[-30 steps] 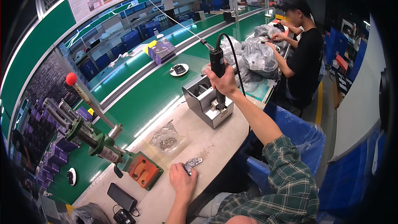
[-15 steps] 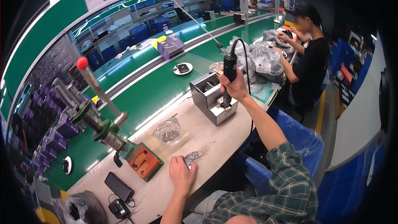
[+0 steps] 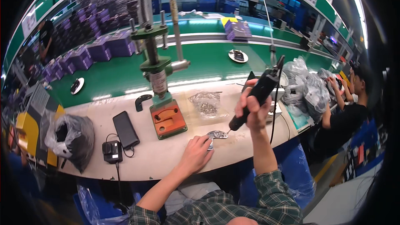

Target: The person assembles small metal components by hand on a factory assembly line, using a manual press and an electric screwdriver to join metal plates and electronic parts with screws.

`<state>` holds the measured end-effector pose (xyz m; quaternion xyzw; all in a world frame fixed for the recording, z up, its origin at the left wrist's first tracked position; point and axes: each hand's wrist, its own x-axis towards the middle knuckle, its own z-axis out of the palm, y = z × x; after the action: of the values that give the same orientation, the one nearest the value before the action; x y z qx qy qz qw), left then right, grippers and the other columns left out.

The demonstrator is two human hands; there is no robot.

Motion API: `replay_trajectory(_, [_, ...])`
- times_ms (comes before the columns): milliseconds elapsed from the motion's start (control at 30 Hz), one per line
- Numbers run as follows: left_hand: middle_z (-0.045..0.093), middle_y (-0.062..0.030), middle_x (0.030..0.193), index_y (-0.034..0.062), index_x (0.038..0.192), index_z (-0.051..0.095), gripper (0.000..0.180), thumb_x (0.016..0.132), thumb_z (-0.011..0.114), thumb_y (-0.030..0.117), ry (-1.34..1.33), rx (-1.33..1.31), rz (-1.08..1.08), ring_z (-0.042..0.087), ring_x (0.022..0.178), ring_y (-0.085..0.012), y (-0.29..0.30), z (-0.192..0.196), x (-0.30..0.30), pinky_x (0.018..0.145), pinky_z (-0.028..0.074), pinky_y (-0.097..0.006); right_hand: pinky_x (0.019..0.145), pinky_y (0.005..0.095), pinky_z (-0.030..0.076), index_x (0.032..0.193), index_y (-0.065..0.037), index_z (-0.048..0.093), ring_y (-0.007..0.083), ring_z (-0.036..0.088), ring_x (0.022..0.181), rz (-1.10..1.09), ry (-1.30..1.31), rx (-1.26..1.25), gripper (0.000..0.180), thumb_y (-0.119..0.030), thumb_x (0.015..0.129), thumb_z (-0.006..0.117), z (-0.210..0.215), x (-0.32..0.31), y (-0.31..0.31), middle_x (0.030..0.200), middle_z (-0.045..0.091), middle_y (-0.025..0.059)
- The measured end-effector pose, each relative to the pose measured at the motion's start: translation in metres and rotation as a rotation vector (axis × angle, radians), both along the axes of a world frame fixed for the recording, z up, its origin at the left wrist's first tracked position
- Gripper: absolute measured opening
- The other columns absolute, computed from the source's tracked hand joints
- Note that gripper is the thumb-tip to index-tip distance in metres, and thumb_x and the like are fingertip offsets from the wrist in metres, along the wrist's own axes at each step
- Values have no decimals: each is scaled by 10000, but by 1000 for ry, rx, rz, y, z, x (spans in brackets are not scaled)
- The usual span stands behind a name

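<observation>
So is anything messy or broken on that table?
Nothing looks broken or spilled. The right hand holds a black electric screwdriver tip-down on a small metal bracket that the left hand steadies. The phone lies flat beside the orange-based press.

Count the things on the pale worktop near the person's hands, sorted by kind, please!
Electric screwdriver: 1
Metal bracket: 1
Hand press: 1
Clear bag of small parts: 1
Black phone: 1
Black charger: 1
Total: 6
</observation>
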<state>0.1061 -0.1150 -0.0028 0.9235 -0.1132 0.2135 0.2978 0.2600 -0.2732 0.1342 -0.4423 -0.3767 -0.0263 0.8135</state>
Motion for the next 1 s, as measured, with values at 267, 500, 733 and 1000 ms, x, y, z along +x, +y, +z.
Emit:
replay_trajectory(267, [566,-142,1319,15,1272,595,469,856,728,185,13,37,-1,556,1105,-347,-2,-2,1,948,474,-451,475,255,464,1138,20,502,109,563,508,-117,-61,-251,306,28,869,646,-32,-10,50,707,580,49])
replay_trajectory(500, [577,-135,1306,11,1254,609,442,862,720,181,27,50,18,559,1105,-342,-1,-3,4,943,479,-444,455,278,470,1111,2,488,124,537,466,-150,44,-172,243,-38,922,637,-38,1,55,671,553,53])
replay_trajectory(733, [579,-113,1265,0,1238,605,418,875,708,179,3,60,25,558,1116,-308,0,-1,6,925,481,-427,451,293,475,1109,-3,488,139,534,459,-140,27,-170,237,-39,932,641,-50,6,58,664,551,58])
replay_trajectory(1000, [582,-114,1261,-6,1235,607,413,877,706,177,18,59,19,560,1115,-307,0,0,5,926,484,-425,455,298,481,1114,-7,486,137,532,467,-130,63,-174,281,-80,928,684,-52,7,58,676,548,54])
